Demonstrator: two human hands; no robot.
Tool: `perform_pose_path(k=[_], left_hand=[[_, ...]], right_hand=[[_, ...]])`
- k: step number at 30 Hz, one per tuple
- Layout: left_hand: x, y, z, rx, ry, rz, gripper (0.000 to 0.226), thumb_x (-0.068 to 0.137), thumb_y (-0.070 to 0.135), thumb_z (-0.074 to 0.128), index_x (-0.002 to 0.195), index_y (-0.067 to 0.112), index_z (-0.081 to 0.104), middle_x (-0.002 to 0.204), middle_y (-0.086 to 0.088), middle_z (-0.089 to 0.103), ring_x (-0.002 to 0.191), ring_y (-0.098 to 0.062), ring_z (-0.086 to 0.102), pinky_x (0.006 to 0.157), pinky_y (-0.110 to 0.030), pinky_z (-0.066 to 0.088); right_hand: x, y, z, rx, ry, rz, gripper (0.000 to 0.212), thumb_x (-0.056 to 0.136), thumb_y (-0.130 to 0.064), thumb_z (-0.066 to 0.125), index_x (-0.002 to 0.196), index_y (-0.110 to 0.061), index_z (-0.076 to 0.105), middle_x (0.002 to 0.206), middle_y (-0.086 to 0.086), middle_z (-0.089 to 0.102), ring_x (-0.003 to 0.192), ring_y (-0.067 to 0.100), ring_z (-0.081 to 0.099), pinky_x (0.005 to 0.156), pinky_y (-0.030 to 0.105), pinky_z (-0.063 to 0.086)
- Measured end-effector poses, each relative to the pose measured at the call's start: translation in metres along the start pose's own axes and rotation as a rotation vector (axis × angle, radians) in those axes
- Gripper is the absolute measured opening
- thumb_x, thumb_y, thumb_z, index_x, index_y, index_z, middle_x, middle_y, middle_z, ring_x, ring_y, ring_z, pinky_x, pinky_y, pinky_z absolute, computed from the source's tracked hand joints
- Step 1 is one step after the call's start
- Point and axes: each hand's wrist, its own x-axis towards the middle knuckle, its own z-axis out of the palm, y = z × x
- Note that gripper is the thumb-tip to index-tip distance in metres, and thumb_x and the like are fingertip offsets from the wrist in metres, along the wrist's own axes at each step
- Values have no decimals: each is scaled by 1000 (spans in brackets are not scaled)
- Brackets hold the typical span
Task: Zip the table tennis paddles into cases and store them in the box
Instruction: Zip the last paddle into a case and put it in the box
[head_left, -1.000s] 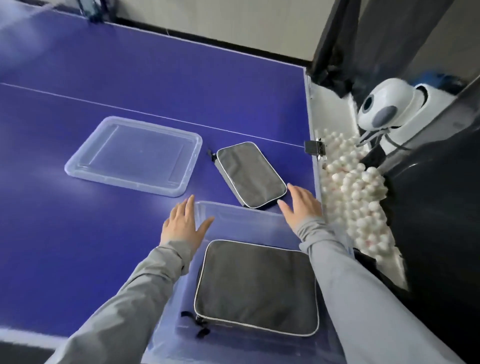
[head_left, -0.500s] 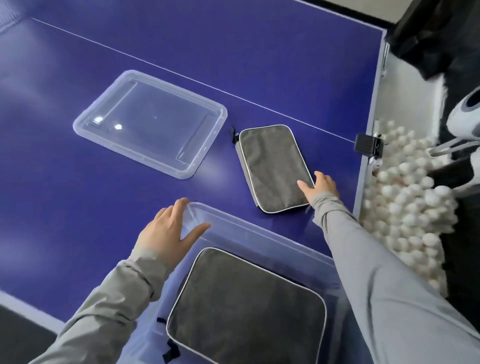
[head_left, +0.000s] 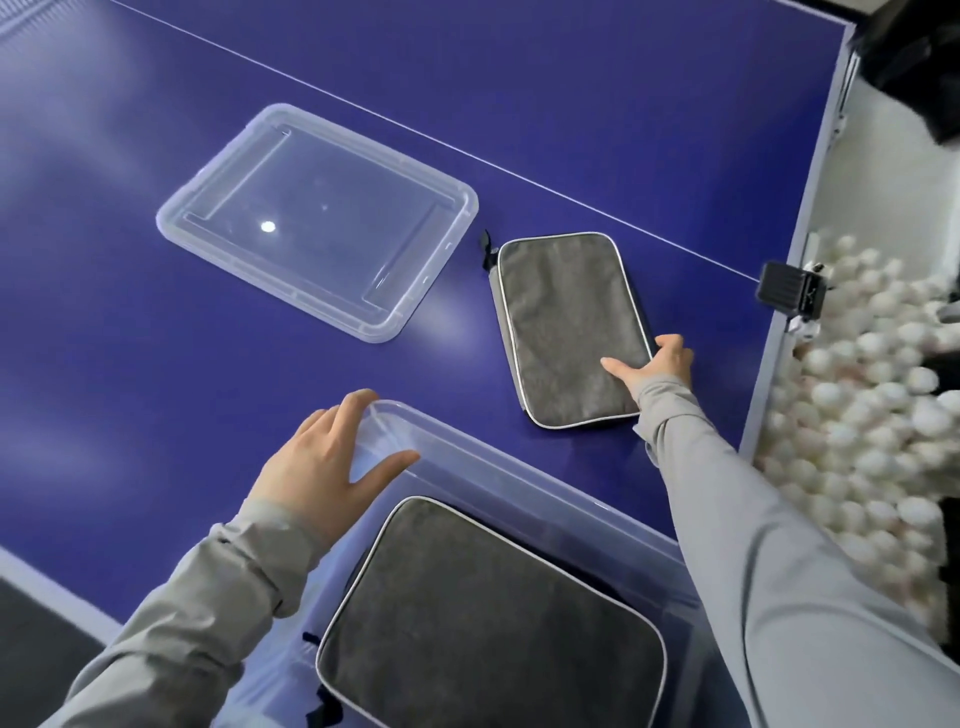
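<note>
Left hand (head_left: 327, 467) rests open on the clear box (head_left: 519, 483) rim; right hand (head_left: 657, 366) grips the grey case (head_left: 566, 322) on the desk (head_left: 156, 389)

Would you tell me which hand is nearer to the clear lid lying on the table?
Left. The left hand rests on the far corner of the box, just short of the lid. The right hand grips the case on the table, well off to the lid's right.
</note>
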Motion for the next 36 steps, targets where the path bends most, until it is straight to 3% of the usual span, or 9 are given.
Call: perform_pose_path(k=[5,9,14,19,24,27,30,34,36], left_hand=[[1,-4,2,-2,3,3,65,79,57,56,129,19,42,110,-2,61,108,-25,53,80,-40,47],[2,-7,5,-1,4,5,65,80,60,54,129,21,39,107,0,60,106,-22,52,77,-39,47],[4,-10,5,-8,-26,25,65,80,63,52,129,24,36,109,0,59,107,-23,52,78,-40,49],[4,-14,4,-103,-73,55,64,83,57,53,132,20,35,117,-5,58,110,-25,51,86,-38,46],[1,-15,-9,-374,-84,53,56,90,46,51,137,19,36,134,-3,48,122,-19,46,96,-25,33],[-6,-23,-31,-685,11,-6,37,91,39,52,125,25,46,118,3,55,105,-9,54,88,-21,34],[-10,-46,-60,-948,-26,-91,31,92,39,50,120,25,47,108,2,59,96,-8,57,86,-27,42],[-16,-99,-101,-1240,-96,-177,36,91,42,51,118,18,48,80,10,63,61,-2,61,54,-20,48],[-24,-135,-122,-1337,-39,-238,36,86,46,59,107,17,52,69,14,66,55,-2,62,50,-20,48]], right_hand=[[-10,-13,-15,110,17,-67,75,65,-28,83,120,-7,37,122,13,46,102,31,50,83,35,39],[-26,-30,-30,192,58,-88,69,64,-24,83,115,-10,38,103,3,48,87,24,47,77,31,39],[-56,-51,-52,332,196,-155,61,66,-20,80,112,-10,40,98,0,49,83,23,49,77,32,42],[-100,-66,-86,534,328,-254,59,67,-14,80,113,-7,44,103,0,47,86,16,48,66,2,35],[-171,-84,-98,723,331,-289,57,68,-4,79,113,-4,45,97,0,50,71,-5,52,62,0,39],[-222,-101,-89,734,320,-293,52,67,-2,80,104,-12,44,87,-9,49,63,-14,53,59,-1,39],[-275,-125,-66,746,267,-288,50,67,-3,80,101,-14,44,86,-11,49,59,-19,52,57,-2,37],[-346,-158,-13,759,167,-306,51,66,-2,80,102,-14,46,89,-10,51,67,-13,55,60,-2,39],[-378,-172,18,779,83,-319,50,66,1,79,99,-16,45,89,-6,54,68,-6,57,63,3,43]])
